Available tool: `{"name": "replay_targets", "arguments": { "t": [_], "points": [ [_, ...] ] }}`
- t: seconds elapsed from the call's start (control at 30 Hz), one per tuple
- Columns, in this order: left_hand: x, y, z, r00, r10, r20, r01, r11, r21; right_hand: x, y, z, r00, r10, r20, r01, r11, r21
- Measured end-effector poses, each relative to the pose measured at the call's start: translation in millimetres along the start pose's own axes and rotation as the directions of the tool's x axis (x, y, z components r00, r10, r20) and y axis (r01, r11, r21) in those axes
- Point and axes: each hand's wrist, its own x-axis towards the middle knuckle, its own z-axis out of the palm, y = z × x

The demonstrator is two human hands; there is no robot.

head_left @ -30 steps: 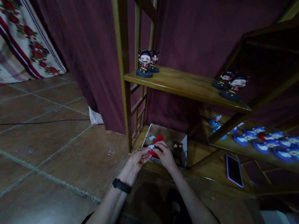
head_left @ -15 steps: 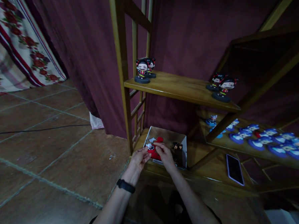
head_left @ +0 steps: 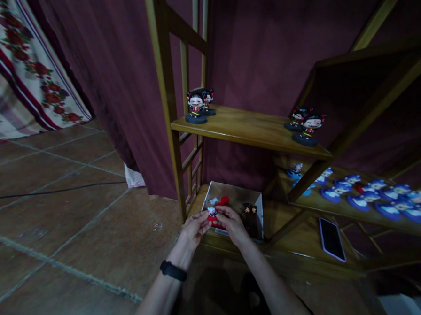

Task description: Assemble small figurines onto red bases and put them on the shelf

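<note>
Between my two hands, over the near part of an open box (head_left: pixel 235 189), is a small white-headed figurine (head_left: pixel 212 212) on a red base. My left hand (head_left: pixel 195 226) pinches it from the left, a dark band around the wrist. From the right, the fingers of my right hand (head_left: pixel 231 220) are closed on its red base. Behind them in the box lie a round red piece (head_left: pixel 224 200) and a pale piece too small to name. Dark-haired figurines (head_left: pixel 250 209) sit in the box's right half. My hands hide part of the box's near side.
A wooden shelf (head_left: pixel 247 126) above the box bears two black-haired figurines (head_left: pixel 195 105) at its left and two more (head_left: pixel 310 127) at its right. Several blue-and-white figurines (head_left: pixel 365 199) stand on the right shelf. A phone (head_left: pixel 332 239) lies on the bottom board.
The figurine now sits upright on a red base between my hands, and my right fingers have come down to its side. The view has shifted slightly.
</note>
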Motion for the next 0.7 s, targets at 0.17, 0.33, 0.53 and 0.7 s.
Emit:
{"name": "replay_targets", "arguments": {
  "t": [0.17, 0.33, 0.53, 0.7],
  "points": [
    [1.0, -3.2, -0.1, 1.000, 0.027, -0.014, -0.026, 1.000, 0.016, -3.1, -1.8, 4.4, 0.999, -0.033, -0.017, 0.031, 0.997, -0.072],
    [-4.9, -6.7, 3.0, 0.996, 0.077, -0.042, -0.076, 0.997, 0.026, -3.0, 1.2, 0.1, 0.997, -0.081, 0.020, 0.083, 0.984, -0.156],
    [-12.9, -20.1, 2.3, 0.985, 0.166, -0.040, -0.161, 0.981, 0.103, -12.4, 6.0, -6.8, 0.969, -0.209, 0.128, 0.243, 0.890, -0.385],
    [-16.9, -36.8, -0.9, 0.974, 0.225, -0.029, -0.215, 0.956, 0.202, -22.0, 14.5, -13.3, 0.968, -0.229, 0.104, 0.251, 0.847, -0.469]
  ]
}}
